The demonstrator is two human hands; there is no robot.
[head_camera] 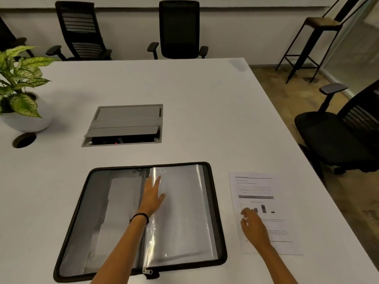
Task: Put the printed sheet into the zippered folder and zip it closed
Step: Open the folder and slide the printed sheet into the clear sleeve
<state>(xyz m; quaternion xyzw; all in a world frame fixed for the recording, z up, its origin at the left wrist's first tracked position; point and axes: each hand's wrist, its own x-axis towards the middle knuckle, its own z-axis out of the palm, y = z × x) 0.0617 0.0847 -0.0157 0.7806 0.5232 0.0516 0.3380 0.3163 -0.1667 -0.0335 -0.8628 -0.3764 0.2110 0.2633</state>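
The zippered folder (213, 203) lies wide open on the white table, its black zip edge all round and clear plastic sleeves (184, 212) on its right half. My left hand (152, 196) rests flat with straight fingers on the sleeves near the spine. The zip pull (147, 271) lies at the folder's near edge. The printed sheet (264, 193), with a table and a bar chart, lies flat on the table just right of the folder. My right hand (253, 224) hovers over or touches the sheet's left part, fingers loosely curled, holding nothing.
A grey cable box (125, 125) with its lid half open is set into the white table (205, 99) beyond the folder. A potted plant (18, 89) stands at the far left. Black office chairs (179, 29) ring the table; its right edge runs close to the sheet.
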